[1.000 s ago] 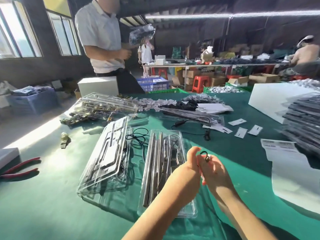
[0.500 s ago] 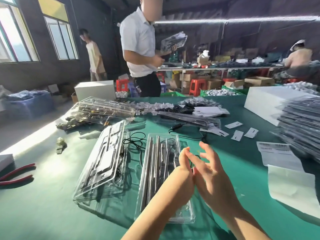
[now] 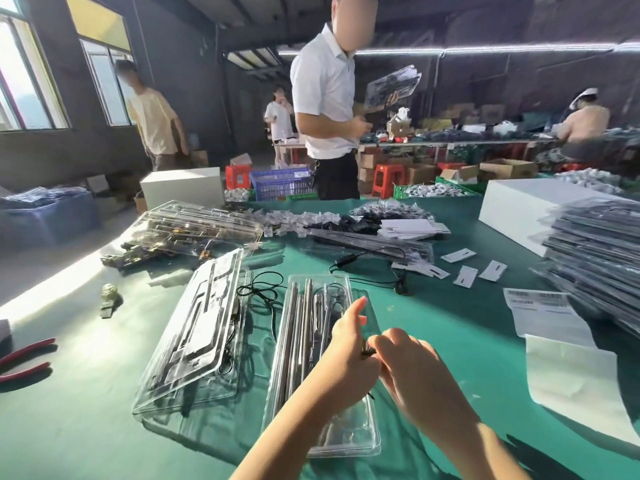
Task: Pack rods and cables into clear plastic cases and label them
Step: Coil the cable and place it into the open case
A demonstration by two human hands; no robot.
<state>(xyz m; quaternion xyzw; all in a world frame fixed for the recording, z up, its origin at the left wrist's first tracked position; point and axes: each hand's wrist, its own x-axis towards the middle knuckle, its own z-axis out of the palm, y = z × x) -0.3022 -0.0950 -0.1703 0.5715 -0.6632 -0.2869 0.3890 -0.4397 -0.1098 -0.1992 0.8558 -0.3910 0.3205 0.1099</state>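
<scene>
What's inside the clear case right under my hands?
The clear case holds several metal rods lying lengthwise, plus thin wire at its far end. The left hand and right hand cover its near-right part.

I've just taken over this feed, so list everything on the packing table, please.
open case: one, clear, centre, silver rods inside
lid tray: one, clear, left of it
loose cable: one, black, between them
pliers: one, red, far left
label sheets: white, right
packed cases: stack, far right
table: green
left hand: over the case, pinching a small dark cable
right hand: pinching the same cable
</scene>
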